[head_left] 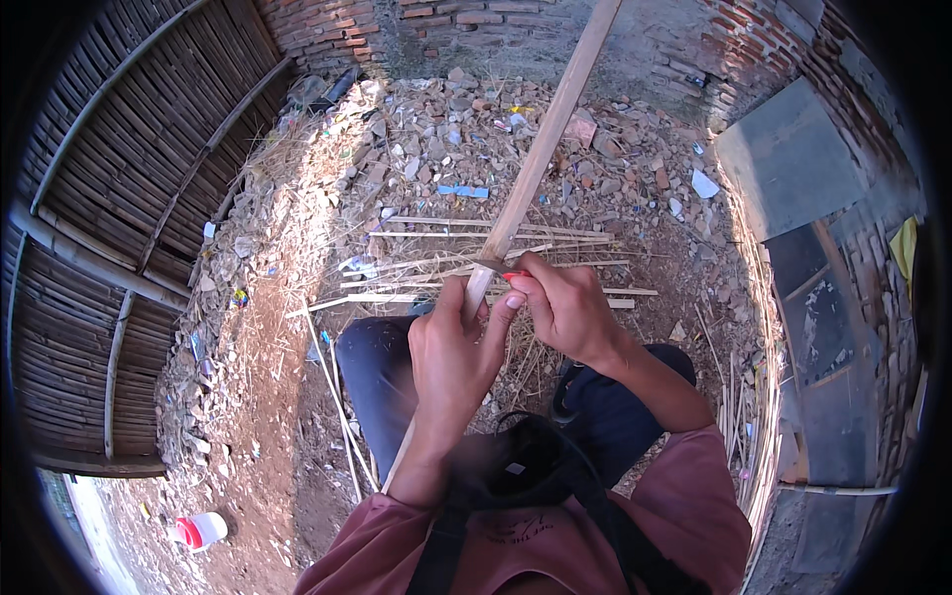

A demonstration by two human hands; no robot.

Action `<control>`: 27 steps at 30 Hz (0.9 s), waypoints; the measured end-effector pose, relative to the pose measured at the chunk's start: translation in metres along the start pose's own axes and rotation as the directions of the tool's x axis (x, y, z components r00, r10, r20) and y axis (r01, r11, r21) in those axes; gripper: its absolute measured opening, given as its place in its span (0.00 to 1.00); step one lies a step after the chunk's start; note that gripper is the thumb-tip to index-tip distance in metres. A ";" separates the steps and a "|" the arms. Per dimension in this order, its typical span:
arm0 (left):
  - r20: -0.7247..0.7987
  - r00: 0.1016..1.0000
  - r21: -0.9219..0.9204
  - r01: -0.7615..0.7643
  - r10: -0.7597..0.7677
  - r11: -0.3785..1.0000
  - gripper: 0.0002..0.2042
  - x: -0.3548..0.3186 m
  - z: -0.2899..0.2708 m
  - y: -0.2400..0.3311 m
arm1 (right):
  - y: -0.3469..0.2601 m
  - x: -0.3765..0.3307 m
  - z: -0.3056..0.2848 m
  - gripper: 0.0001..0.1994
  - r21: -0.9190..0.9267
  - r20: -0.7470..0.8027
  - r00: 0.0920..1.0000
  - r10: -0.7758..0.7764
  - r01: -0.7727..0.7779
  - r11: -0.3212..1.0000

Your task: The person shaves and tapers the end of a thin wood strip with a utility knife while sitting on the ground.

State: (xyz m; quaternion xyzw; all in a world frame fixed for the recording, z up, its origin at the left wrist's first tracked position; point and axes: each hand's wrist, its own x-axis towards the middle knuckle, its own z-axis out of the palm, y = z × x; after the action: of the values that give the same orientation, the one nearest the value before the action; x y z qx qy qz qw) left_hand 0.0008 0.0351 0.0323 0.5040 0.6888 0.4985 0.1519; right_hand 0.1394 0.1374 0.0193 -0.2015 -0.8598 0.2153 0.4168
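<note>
Shirt point(694, 506), hands point(444, 342) point(573, 305) at strip point(545, 139), white container point(211, 529).

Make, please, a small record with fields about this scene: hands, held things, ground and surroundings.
Left hand: holds the long, flat, light-brown strip of wood or bamboo
Right hand: holds the small knife with red handle
Blade position: across the strip, just beyond the left fingers; exact contact too small to tell
Ground ahead: thin, pale, straight strips, mostly lying crosswise
Farther ahead: flat blue piece on rubble
Lower left: white-and-red container
Left side: dark slatted wall
</note>
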 end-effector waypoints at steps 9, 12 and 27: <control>0.019 1.000 -0.002 -0.006 0.006 1.000 0.23 0.002 -0.002 0.000 | 0.012 0.004 -0.001 0.10 0.264 0.139 0.988 0.070 -0.105 0.959; 0.035 0.999 -0.081 0.015 -0.012 0.997 0.18 0.002 -0.002 0.003 | 0.015 0.001 0.000 0.10 0.260 0.174 0.984 0.036 -0.081 0.962; 0.151 0.988 -0.131 0.058 -0.038 0.990 0.21 0.008 -0.010 0.000 | 0.006 -0.001 0.009 0.08 -0.037 -0.035 0.998 -0.048 0.047 0.998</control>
State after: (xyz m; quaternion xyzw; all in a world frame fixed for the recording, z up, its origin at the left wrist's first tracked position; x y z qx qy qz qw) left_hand -0.0100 0.0363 0.0393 0.5114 0.6524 0.5011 0.2484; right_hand 0.1337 0.1400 0.0099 -0.1924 -0.8604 0.1863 0.4336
